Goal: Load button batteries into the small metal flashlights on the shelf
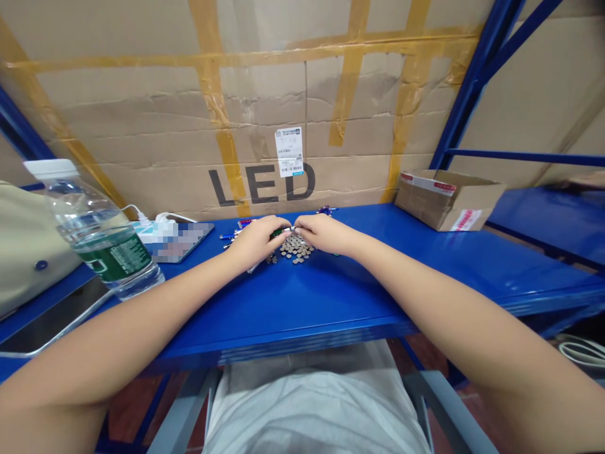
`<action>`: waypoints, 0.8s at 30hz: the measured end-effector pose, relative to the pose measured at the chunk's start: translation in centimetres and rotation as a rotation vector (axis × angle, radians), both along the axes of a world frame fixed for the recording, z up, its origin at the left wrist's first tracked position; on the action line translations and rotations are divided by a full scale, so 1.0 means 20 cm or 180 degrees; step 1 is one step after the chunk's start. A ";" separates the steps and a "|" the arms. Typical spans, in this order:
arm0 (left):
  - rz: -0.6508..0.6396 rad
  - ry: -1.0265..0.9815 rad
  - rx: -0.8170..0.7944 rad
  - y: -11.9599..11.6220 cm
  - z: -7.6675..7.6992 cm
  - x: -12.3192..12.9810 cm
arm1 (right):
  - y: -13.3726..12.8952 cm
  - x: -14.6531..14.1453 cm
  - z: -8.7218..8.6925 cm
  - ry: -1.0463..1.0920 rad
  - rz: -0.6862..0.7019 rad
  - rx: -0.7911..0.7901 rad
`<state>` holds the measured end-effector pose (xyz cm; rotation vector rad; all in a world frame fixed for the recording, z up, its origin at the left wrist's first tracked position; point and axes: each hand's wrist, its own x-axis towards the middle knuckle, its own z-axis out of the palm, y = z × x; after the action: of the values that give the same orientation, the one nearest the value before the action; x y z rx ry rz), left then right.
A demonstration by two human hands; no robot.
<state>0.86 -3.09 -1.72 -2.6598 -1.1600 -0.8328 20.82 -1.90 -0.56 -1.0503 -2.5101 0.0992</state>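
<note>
My left hand [258,243] is closed in a pinch around a small green and silver tube [278,232], mostly hidden by the fingers. My right hand [328,234] meets it from the other side, thumb and index finger pinched at the tube's silver end. Just below and between both hands lies a pile of small round silver discs [297,249], too small to tell whether coins or button cells. Beside my left hand are several slim coloured tubes [227,237], blue and red among them. Another purplish bunch [326,210] sits behind my right hand.
On the blue table [293,302], a water bottle [106,233] stands at left near a phone [61,315], a tablet-like device [189,244] and a white power strip [151,231]. An open cardboard box [447,198] is at right. A big taped carton [255,113] walls the back.
</note>
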 end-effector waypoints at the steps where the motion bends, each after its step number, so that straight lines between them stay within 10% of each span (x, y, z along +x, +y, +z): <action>1: 0.0006 0.0052 0.0004 0.01 -0.01 0.00 | 0.00 0.00 0.00 -0.0022 -0.0039 -0.0053; 24: -0.0515 0.1656 0.0218 0.05 0.00 -0.04 | 0.01 0.09 0.04 0.0010 -0.0084 -0.0767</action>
<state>0.13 -2.07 -1.74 -2.6942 -0.7802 -0.1624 22.57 -1.73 0.23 -1.1735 -2.5260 0.4039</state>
